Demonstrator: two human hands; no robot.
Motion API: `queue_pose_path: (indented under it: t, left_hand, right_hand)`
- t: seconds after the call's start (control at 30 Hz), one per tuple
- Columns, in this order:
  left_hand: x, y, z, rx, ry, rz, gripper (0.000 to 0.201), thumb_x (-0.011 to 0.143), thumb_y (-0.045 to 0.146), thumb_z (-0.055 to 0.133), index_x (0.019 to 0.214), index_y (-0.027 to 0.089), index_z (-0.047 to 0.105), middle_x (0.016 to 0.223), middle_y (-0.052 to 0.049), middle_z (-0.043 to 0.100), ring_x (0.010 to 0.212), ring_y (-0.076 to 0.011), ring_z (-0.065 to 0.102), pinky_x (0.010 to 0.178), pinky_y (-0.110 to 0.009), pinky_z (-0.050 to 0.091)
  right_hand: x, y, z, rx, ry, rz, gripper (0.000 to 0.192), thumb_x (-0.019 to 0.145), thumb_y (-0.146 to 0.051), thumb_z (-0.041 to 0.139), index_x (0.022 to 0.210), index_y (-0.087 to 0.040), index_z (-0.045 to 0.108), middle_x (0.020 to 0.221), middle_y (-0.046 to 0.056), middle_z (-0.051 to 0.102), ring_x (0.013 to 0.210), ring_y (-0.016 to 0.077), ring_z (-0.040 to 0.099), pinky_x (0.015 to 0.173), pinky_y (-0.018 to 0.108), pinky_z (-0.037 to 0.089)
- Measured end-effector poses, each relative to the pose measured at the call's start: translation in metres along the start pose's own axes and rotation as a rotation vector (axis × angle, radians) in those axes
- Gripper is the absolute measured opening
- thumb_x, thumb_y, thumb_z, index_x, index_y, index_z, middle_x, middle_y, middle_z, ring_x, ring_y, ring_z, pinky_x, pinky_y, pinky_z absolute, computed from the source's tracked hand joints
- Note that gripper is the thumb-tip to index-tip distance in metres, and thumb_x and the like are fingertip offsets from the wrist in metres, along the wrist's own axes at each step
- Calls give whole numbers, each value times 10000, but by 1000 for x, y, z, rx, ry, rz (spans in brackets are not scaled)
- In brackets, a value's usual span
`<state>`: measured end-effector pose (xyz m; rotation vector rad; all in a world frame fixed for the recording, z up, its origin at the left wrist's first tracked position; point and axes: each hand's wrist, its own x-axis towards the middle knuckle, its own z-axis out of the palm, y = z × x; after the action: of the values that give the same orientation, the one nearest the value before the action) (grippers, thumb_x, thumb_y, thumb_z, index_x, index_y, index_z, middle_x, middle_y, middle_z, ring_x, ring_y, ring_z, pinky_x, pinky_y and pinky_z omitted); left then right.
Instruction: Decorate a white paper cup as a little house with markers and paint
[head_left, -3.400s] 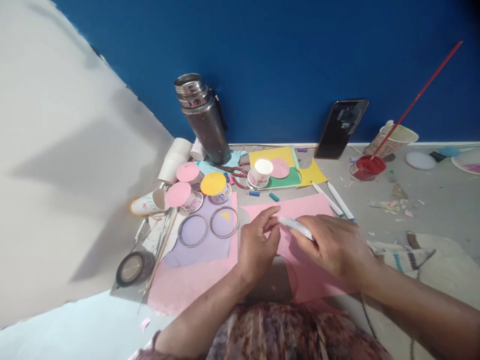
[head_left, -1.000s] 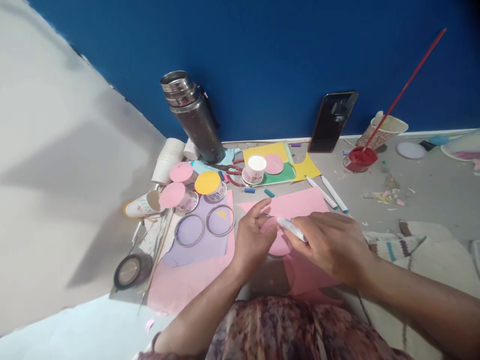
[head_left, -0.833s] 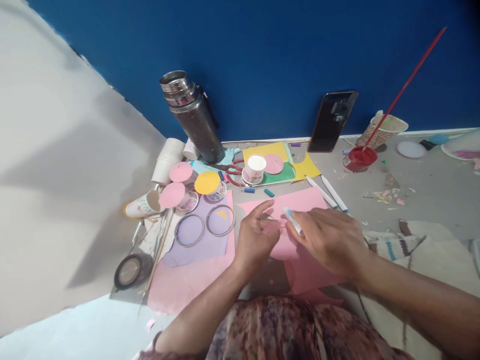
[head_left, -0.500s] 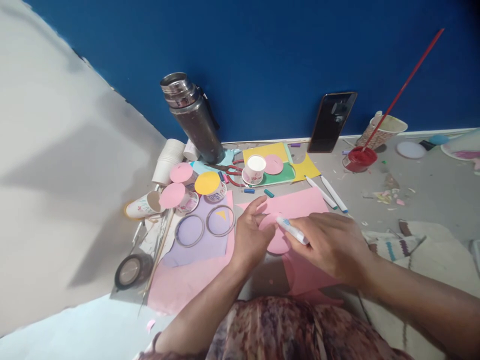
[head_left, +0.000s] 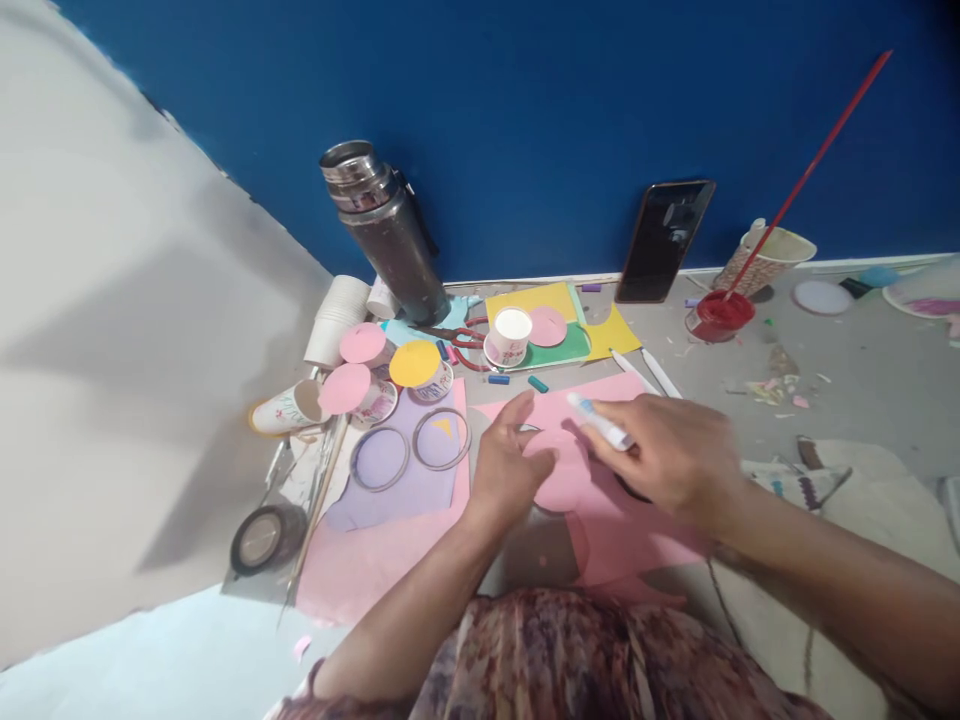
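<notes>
My left hand [head_left: 506, 460] grips the left edge of a pink paper circle [head_left: 559, 470], thumb on top and the other fingers at its far side. My right hand [head_left: 671, 450], slightly blurred, is closed around a white glue stick [head_left: 604, 424] with a blue label. The stick's tip points up and left, just beyond the circle's upper right edge. Under the circle lies a pink paper sheet [head_left: 637, 535]. Past my hands stands a white paper cup [head_left: 508, 340], near another pink circle [head_left: 547, 327].
Cups topped with paper discs [head_left: 415, 364], two rings [head_left: 379, 460] and a roll of black tape [head_left: 259, 540] lie left. At the back stand a steel flask [head_left: 390, 240], red-handled scissors [head_left: 469, 340] and a phone [head_left: 666, 240]. A red paint jar [head_left: 720, 318] holds a brush, right.
My right hand has moved the glue stick up and to the right, off the middle of the pink circle. My left hand still holds the circle, which has shifted slightly right.
</notes>
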<state>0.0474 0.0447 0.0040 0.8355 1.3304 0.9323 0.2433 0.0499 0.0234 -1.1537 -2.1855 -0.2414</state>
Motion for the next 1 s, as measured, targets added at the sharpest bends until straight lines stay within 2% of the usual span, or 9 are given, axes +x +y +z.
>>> queue_pose_path:
  t: [0.07,0.2,0.27,0.4,0.5,0.63,0.8,0.93,1.0]
  left_hand:
    - [1,3,-2,-52,16,-11,839,607,97,791,1423,156,608,1537,-228,601,746,-106,668,641,-225,493]
    - [1,7,-4,-98,4,-19,662,617,109,817,1266,139,690,1373,-201,712,793,-124,680,711,-235,510]
    - [1,7,-4,-121,13,-12,634,631,110,809,1253,148,693,1359,-183,722,795,-123,684,711,-233,509]
    - [2,4,-3,-130,18,-8,674,684,140,787,1343,170,649,1444,-174,681,794,-134,708,696,-249,526]
    - [2,-2,-3,-97,29,10,697,706,137,775,1388,169,636,1482,-183,659,1039,-219,746,810,-283,568]
    - [2,-6,-4,-20,11,45,768,677,83,758,1429,169,628,1568,-191,593,1244,-286,704,993,-359,564]
    - [3,-5,-4,175,51,100,728,651,17,714,1369,135,683,1464,-184,687,1393,-321,625,1134,-404,502]
    - [2,-8,0,186,23,82,688,668,50,722,1351,128,695,1412,-169,722,1286,-315,695,1091,-415,540]
    - [2,-11,1,170,-4,84,704,665,65,739,1364,125,685,1411,-171,720,1282,-314,695,1092,-419,538]
  right_hand:
    - [5,6,-4,92,25,148,179,995,-350,687,1017,-192,769,714,14,782,548,166,650,595,313,441]
    - [10,8,-8,203,-15,259,179,968,-358,691,934,-203,774,697,6,790,486,137,616,559,294,433]
    - [7,5,-6,225,-67,208,165,968,-344,708,899,-206,766,706,14,788,518,140,630,568,297,417]
    - [-2,-3,4,159,-89,-60,118,994,-255,689,921,-194,757,655,11,717,589,165,634,607,322,377]
    - [-9,-6,9,79,-130,-202,96,986,-202,680,1039,-153,744,656,1,664,616,183,610,625,339,362]
    - [-11,-7,10,50,-116,-249,130,986,-168,665,1101,-132,713,673,-1,649,636,191,581,628,343,360]
    - [-9,-10,8,97,-103,-284,139,996,-120,621,1103,-104,709,677,9,659,636,191,564,611,351,355]
    - [-7,-8,7,53,-103,-316,175,984,-60,594,1099,-103,719,691,15,688,630,186,574,603,355,350]
    - [-5,-3,7,4,-73,-271,153,993,-100,627,1103,-128,729,667,4,682,622,184,591,598,350,353]
